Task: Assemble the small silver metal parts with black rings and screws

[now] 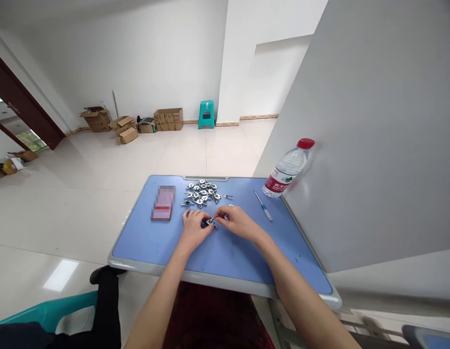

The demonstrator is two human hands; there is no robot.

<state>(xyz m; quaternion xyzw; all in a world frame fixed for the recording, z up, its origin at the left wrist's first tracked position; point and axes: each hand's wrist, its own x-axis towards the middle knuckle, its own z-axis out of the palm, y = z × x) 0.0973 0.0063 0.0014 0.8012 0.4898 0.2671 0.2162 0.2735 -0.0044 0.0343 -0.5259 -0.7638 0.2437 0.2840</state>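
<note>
My left hand (196,228) is closed around a small silver metal part (210,222) with a dark piece beside it, low over the blue desk (239,261). From the other side, my right hand (238,222) pinches with thumb and forefinger at that part; what sits between those fingertips is too small to name. Just beyond both hands lies a loose pile of similar small metal parts (202,193). A single small metal piece (228,196) rests apart, right of the pile. A screwdriver (264,207) with a clear blue handle lies farther right.
A phone (162,203), its screen blurred, lies left of the pile. A red-capped water bottle (288,168) stands at the desk's back right, close to a grey panel (373,145). Another person's dark-clothed leg (107,305) and a teal chair (61,310) are at lower left.
</note>
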